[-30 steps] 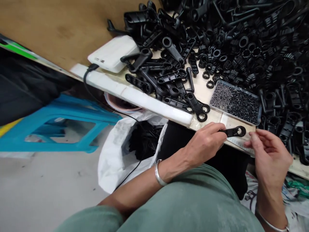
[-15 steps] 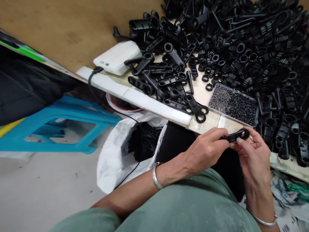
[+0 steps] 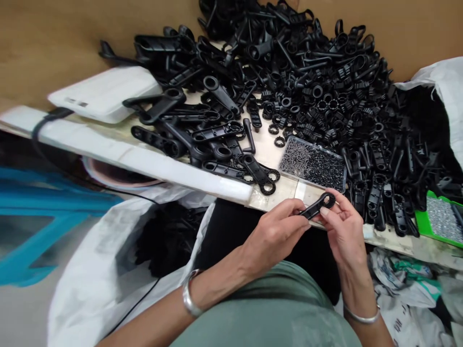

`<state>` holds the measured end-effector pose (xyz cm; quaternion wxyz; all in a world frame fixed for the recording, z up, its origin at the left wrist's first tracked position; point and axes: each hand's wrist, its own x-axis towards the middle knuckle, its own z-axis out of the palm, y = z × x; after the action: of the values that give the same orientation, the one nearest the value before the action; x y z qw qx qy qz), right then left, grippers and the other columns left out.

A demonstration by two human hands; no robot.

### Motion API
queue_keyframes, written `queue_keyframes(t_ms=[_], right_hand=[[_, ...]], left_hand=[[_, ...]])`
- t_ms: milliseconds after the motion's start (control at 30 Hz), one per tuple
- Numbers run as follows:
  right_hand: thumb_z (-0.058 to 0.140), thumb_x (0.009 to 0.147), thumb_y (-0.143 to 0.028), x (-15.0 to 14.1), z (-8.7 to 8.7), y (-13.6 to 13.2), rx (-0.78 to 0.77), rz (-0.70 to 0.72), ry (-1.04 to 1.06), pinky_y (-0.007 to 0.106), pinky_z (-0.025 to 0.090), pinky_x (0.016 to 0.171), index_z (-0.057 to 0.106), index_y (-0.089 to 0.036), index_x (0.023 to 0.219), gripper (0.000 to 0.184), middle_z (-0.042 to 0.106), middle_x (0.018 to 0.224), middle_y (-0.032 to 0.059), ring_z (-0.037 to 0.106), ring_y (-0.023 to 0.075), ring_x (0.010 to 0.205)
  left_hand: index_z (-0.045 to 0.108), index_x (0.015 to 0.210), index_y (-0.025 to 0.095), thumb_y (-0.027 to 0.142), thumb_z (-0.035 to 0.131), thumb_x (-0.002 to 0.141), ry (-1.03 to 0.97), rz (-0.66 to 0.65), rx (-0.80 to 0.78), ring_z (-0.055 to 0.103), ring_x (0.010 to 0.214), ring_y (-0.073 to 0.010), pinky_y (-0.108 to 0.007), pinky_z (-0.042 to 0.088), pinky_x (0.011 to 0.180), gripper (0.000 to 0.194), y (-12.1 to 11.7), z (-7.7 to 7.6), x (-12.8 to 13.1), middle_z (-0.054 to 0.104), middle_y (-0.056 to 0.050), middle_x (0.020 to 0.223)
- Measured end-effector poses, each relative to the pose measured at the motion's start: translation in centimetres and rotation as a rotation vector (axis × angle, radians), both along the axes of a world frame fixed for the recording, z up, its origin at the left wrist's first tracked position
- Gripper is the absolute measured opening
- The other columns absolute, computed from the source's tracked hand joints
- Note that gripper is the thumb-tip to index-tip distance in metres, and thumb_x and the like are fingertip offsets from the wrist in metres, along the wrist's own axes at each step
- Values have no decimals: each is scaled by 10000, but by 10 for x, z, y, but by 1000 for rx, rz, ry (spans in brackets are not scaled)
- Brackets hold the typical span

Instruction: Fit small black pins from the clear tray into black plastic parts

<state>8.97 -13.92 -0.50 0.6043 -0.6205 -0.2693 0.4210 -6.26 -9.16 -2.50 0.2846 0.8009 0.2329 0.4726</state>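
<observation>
Between my two hands, just over the bench's front edge, is a black plastic lever arm point(image 3: 314, 208) with a ring at its far end. My left hand point(image 3: 277, 229) pinches the narrow end, which its fingers partly cover. At the ring end, my right hand point(image 3: 343, 222) grips with thumb and fingertips. Just beyond the hands sits a clear box point(image 3: 314, 163) of tiny grey and black pieces. To its left lie similar black arms point(image 3: 258, 173), some overlapping. Small black toothed rings point(image 3: 279, 141) lie behind the box.
A heap of black plastic parts point(image 3: 289, 53) covers the back of the bench. A white device point(image 3: 104, 94) with a cable is at left. A green tray point(image 3: 443, 217) of silvery bits sits at right. Below hangs an open white sack point(image 3: 87, 270) beside a blue stool point(image 3: 32, 226).
The view has swung to the right, bringing the green tray into sight. The lever arm is now tilted more steeply, its ring end higher, with both hands still on it.
</observation>
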Motion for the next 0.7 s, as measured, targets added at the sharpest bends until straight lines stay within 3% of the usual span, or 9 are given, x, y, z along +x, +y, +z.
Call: queue_keyframes(t_ms=[167, 267, 400, 500, 633, 700], right_hand=[[780, 746, -382, 16, 11, -1, -5, 89, -123, 289, 584, 640, 636, -201, 1252, 556, 710, 884, 31, 635, 118, 629], [779, 767, -376, 47, 25, -3, 48, -15, -263, 284, 569, 605, 645, -206, 1267, 545, 669, 759, -3, 619, 119, 596], [816, 748, -292, 110, 45, -1, 131, -242, -478, 267, 537, 518, 694, -214, 1218, 492, 655, 718, 16, 599, 124, 537], [816, 737, -245, 151, 53, 7, 185, -294, -597, 315, 584, 579, 696, -224, 1195, 473, 602, 634, -14, 641, 154, 536], [796, 748, -252, 171, 57, 25, 234, -318, -597, 374, 602, 702, 683, -198, 1134, 406, 604, 648, -22, 722, 212, 660], [806, 725, -260, 171, 63, 32, 207, -360, -566, 369, 598, 686, 688, -173, 1125, 426, 612, 662, -15, 713, 204, 654]], left_hand=[[666, 935, 149, 106, 633, 909, -32, -53, 24, 686, 883, -136, -239, 608, 797, 60, 3, 0, -1, 694, -71, 995], [655, 1029, 152, 167, 629, 936, -16, -32, 94, 689, 986, -172, -309, 593, 892, 98, 11, 4, -11, 711, -103, 1067], [652, 1006, 175, 105, 611, 923, 96, 147, 216, 683, 965, -194, -359, 564, 889, 116, 33, 9, -36, 732, -86, 1034], [658, 1006, 200, 104, 574, 925, 240, 259, 296, 670, 1004, -235, -418, 523, 889, 151, 49, 9, -51, 741, -76, 1053], [653, 1070, 212, 60, 468, 911, 384, 298, 357, 649, 1058, -272, -457, 457, 868, 287, 61, 6, -57, 735, -78, 1125], [646, 1092, 201, 30, 441, 887, 418, 306, 377, 641, 1091, -285, -466, 432, 869, 336, 63, 4, -59, 731, -88, 1146]])
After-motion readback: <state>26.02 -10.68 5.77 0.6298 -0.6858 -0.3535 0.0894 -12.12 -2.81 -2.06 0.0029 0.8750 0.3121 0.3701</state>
